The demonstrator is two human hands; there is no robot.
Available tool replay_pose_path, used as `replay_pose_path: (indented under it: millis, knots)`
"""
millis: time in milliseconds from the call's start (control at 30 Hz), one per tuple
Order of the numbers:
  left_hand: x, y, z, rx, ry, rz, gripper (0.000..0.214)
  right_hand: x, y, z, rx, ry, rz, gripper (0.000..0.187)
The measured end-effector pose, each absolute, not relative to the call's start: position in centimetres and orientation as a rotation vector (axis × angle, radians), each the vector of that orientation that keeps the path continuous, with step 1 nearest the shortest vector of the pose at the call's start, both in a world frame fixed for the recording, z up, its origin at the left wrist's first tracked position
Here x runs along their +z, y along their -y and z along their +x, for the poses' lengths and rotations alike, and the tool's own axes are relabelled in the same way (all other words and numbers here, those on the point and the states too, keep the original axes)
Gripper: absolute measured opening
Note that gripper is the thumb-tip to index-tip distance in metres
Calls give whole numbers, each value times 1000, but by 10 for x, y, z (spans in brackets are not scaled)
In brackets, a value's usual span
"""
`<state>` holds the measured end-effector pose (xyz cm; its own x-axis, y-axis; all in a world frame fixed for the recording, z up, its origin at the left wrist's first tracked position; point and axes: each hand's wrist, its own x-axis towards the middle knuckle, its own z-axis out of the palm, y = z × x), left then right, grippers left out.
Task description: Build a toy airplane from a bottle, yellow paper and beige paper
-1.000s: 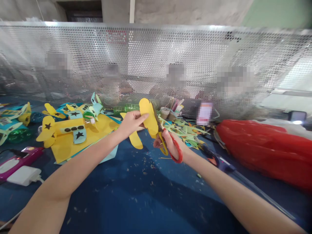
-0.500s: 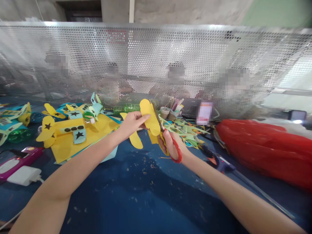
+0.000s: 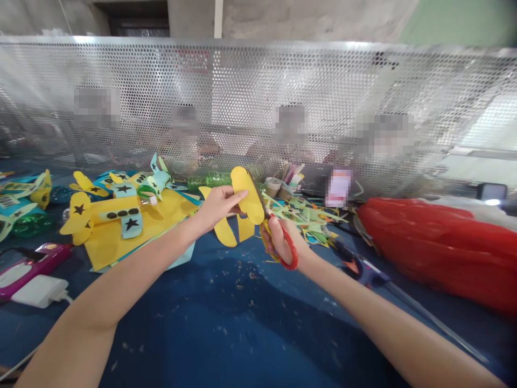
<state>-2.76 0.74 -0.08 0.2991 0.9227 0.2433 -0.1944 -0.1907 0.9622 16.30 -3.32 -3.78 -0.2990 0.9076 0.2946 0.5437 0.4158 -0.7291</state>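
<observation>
My left hand [image 3: 223, 205] pinches a yellow paper piece [image 3: 249, 198] with rounded ends, held up above the blue table. In my right hand [image 3: 278, 240] is a pair of scissors [image 3: 291, 250] with red handles; its dark blades run along the right edge of the paper. A curved yellow paper cutout [image 3: 224, 231] lies behind and below my left hand. Further left, a paper airplane [image 3: 111, 209] with black stars and dark ovals rests on yellow sheets [image 3: 161, 231].
Paper scraps [image 3: 311, 215] pile up behind my right hand. A glue gun [image 3: 365, 269] and a red plastic bag [image 3: 436, 242] lie at right. At left are a purple power strip [image 3: 44, 256] and a white charger [image 3: 40, 291]. A perforated metal screen [image 3: 250, 81] stands behind, with people beyond it.
My right hand and the scissors have shifted slightly left and turned a little. The yellow piece tilts slightly differently, and more yellow paper shows beneath it. My left hand keeps its pinch.
</observation>
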Motion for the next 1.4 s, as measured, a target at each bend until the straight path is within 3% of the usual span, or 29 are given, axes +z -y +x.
replay_pose_path:
  millis: [600,933,1100,1267,1400]
  knots:
    - [-5,-8,-27,1075,-668,1459,40,-38,27,164,668,1950,-1268,76]
    - [-13,-18,-28,1110,-743,1292,18,-43,5,169,910,1520,-1347,64]
    - [-15,-23,-28,1118,-764,1159,10,-44,-11,175,954,1594,-1180,57]
    - [-19,-24,-29,1139,-735,1145,11,-44,-8,167,1150,1527,-1039,61]
    - [-16,-25,-33,1124,-715,1152,18,-44,-9,168,1110,1512,-1033,55]
